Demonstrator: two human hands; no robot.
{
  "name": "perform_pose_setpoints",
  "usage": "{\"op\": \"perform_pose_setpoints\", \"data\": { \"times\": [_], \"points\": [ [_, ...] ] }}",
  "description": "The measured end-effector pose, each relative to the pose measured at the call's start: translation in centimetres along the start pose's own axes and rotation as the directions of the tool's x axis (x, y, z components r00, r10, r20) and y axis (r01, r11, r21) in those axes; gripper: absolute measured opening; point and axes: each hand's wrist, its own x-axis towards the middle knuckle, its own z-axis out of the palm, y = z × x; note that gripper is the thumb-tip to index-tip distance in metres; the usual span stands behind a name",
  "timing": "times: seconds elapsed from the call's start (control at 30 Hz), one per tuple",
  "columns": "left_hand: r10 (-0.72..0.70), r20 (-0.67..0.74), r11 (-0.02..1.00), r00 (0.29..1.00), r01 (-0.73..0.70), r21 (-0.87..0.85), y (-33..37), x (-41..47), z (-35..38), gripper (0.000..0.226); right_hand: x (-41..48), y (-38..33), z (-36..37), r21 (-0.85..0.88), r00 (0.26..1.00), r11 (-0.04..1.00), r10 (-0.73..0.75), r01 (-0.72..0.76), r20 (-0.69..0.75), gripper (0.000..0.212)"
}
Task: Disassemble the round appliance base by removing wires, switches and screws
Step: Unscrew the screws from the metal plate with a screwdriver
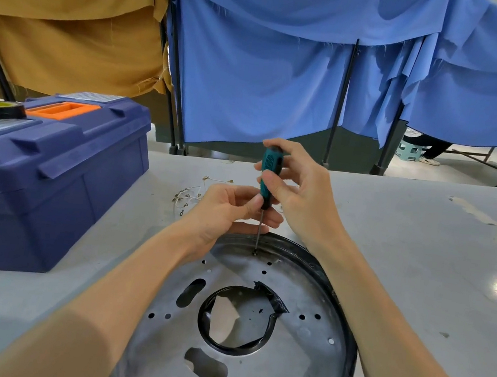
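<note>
Head view: the round base (306,292), a perforated dull-metal disc with a black rim, lies on the smooth grey table (420,256). The right hand (299,194) grips the ribbed teal screwdriver (270,172); the left hand (225,210) pinches it lower down. A blue plastic toolbox (55,171) stands left, with blue curtains (254,79) behind.

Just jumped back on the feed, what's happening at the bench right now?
A person is working on a screw near the far rim of the round base. The right hand grips the screwdriver by its teal handle, tip down on the screw; the left hand pinches the handle's lower end to steady it. Loose wires lie on the table beyond the base.
</note>
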Motion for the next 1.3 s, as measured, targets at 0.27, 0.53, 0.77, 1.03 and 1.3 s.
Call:
{"op": "perform_pose_setpoints", "data": {
  "times": [0.27,0.53,0.77,1.03,1.3],
  "points": [
    [-0.005,-0.007,1.000,1.000,0.005,-0.018,0.18,-0.09,0.24,0.031,0.07,0.16,-0.30,0.037,1.000,0.999,0.015,-0.014,-0.021,0.054],
    [0.019,-0.051,1.000,0.999,-0.020,-0.021,0.23,-0.09,0.33,0.044,0.08,0.11,-0.18,-0.041,0.999,0.999,-0.006,0.005,-0.032,0.062],
    [0.013,-0.049,0.999,0.999,-0.014,-0.028,-0.01,0.07,-0.13,0.037,-0.06,0.02,-0.07,-0.023,1.000,1.000,-0.014,0.014,0.009,0.046],
    [0.015,-0.032,1.000,0.999,-0.016,-0.024,0.15,-0.07,0.15,0.031,0.07,0.20,-0.17,0.038,1.000,0.999,0.007,-0.007,-0.017,0.045],
    [0.005,-0.012,1.000,1.000,-0.005,-0.007,0.29,0.00,-0.11,0.025,0.18,0.16,-0.33,-0.001,0.998,1.000,0.026,-0.026,-0.057,0.060]
  ]
}}
